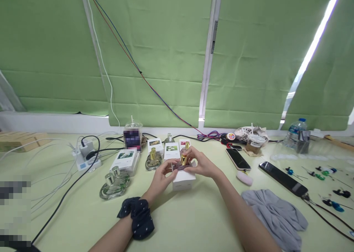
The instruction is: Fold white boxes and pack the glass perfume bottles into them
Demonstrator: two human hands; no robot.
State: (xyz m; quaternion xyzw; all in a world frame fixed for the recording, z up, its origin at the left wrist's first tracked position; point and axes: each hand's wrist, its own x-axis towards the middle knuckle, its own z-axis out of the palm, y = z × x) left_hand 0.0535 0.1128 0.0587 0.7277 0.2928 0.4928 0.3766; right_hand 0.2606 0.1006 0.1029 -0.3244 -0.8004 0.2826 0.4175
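Observation:
A white box [183,181] lies in front of me, its open end facing up between my hands. A perfume bottle with a gold cap [183,160] is at that opening; its pinkish glass shows only partly, and how deep it sits I cannot tell. My left hand [160,176] is closed on the box's left side, its fingertips near the glass. With fingers bent, my right hand [204,164] grips the bottle by its cap and right side. Just behind it another gold-capped bottle [187,145] shows. A gold-capped bottle [153,161] stands left of my hands.
Silver-capped green bottles [114,184] and a white box [125,161] stand left, with more boxes [172,150] behind. Cables and a power strip [87,163] lie farther left. Phones [283,179], a grey cloth [273,215], a cup [254,143] and earphones [333,205] are right.

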